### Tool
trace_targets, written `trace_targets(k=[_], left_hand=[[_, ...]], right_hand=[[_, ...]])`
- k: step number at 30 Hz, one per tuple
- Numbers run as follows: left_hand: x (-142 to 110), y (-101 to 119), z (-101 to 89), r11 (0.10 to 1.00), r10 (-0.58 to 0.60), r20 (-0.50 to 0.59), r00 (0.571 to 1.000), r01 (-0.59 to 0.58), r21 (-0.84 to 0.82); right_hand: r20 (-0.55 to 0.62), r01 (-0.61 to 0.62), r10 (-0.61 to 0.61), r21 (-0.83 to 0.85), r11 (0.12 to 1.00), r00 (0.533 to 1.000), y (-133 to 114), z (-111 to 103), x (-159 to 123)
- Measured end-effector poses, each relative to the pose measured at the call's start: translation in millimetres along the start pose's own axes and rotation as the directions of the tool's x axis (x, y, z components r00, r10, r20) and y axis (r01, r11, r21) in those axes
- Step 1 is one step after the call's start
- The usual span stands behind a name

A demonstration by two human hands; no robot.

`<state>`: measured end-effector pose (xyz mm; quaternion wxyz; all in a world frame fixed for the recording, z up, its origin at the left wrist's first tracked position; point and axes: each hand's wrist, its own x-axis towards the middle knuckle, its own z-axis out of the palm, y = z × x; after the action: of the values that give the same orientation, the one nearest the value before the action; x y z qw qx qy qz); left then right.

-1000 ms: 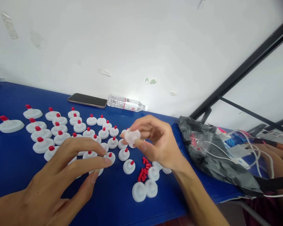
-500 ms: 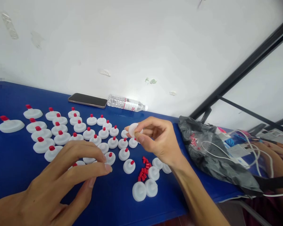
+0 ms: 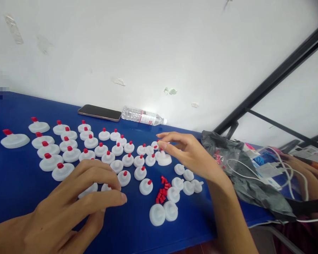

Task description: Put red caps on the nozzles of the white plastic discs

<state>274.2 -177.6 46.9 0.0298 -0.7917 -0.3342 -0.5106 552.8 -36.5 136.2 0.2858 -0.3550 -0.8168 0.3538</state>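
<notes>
Many white round plastic spout caps point(image 3: 117, 166) stand on the blue table point(image 3: 127, 229), most with a small red tip on the spout. My right hand point(image 3: 190, 155) is over the right end of the rows, thumb and index finger apart, with nothing visible between them. Just below its fingers sits a larger-looking white cap point(image 3: 164, 159). My left hand point(image 3: 79, 201) hovers over the front caps, fingers loosely bent and apart, holding nothing I can see; it hides some caps. Between the hands lies a pile of loose red tips point(image 3: 163, 190).
Several white caps without tips point(image 3: 157, 215) lie around the red pile. A phone point(image 3: 99, 112) and a water bottle point(image 3: 143, 115) lie along the wall. At the right are a black plastic bag point(image 3: 228, 176), white cables point(image 3: 288, 173) and another person's arm point(image 3: 304, 173).
My right hand has let go of the white cap it was pinching and moved slightly right, its fingers now apart. My left hand has barely moved.
</notes>
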Motion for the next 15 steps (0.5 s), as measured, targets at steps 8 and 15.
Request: trace_targets(k=[8,15], left_hand=[[-3.6,-1.5,-2.3,1.000,0.014,0.035,0.999,-0.014,-0.001],[-0.6,-1.9,-3.3,0.999,0.047,0.039,0.998,-0.048,0.021]], right_hand=[[0.280,-0.152,0.203,-0.194,0.969,0.938,-4.0,-0.7,-0.7],[0.208,-0.202,0.262,-0.268,0.942,0.942,-2.9,-13.8,-3.3]])
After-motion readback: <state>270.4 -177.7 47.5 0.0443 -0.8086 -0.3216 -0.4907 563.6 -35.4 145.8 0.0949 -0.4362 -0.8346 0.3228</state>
